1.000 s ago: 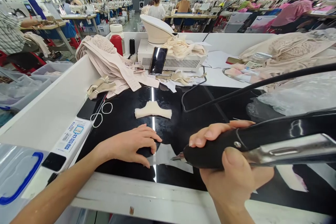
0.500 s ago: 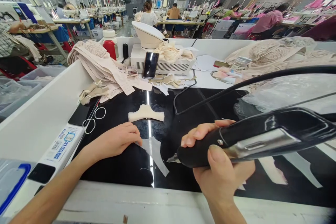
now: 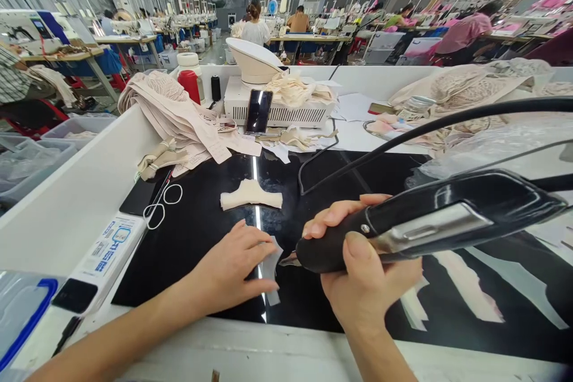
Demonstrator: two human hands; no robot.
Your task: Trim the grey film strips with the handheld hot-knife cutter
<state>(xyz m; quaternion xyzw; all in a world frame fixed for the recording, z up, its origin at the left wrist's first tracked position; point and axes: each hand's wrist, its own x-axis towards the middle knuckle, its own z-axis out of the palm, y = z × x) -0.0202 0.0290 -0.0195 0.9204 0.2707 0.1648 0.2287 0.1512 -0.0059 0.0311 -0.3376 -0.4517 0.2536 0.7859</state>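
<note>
My left hand lies on the black work surface, fingers spread, its fingertips and thumb on a small translucent sheet piece that they partly cover. My right hand wraps round a thick black corded hand tool with a metal lever and a pointed metal tip. The tip is just right of the sheet piece, close to the black surface. Farther back, a cream padded piece with curved edges lies flat. Right of my right hand rest a cream strip and a translucent shaped piece.
A black cable arcs over the right side. At the back stand a vented white box, a phone and a red thread spool. Beige fabric strips heap at left. Several people work at tables beyond.
The translucent piece has turned to a more upright position under my left hand. My left fingers moved off it sideways, then back over it. My right hand keeps hold of the tool.
</note>
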